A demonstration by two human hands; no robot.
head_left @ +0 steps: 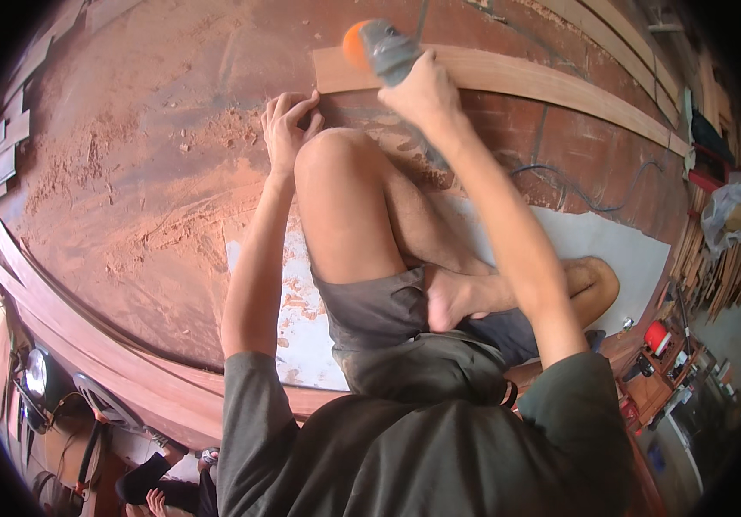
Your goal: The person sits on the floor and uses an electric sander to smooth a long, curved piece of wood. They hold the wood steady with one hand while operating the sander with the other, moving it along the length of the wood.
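My right hand point(426, 90) is wrapped round a grey power tool with an orange disc point(385, 52). The tool is over the left part of a long, pale wooden board point(499, 73), which lies on the reddish floor. Whether the disc touches the wood I cannot tell. My left hand point(288, 129) is low beside the board's left end, fingers bent and apart. One fingertip reaches the board's corner, and nothing shows inside the hand. My raised knee is just to the right of it.
Reddish wood dust and shavings point(151, 246) cover the floor at left. I sit on a white sheet point(629, 246). A thin cable point(573, 185) runs right of my arm. More boards point(138, 375) lie behind on the left. Another person's hand point(156, 500) shows at the lower left.
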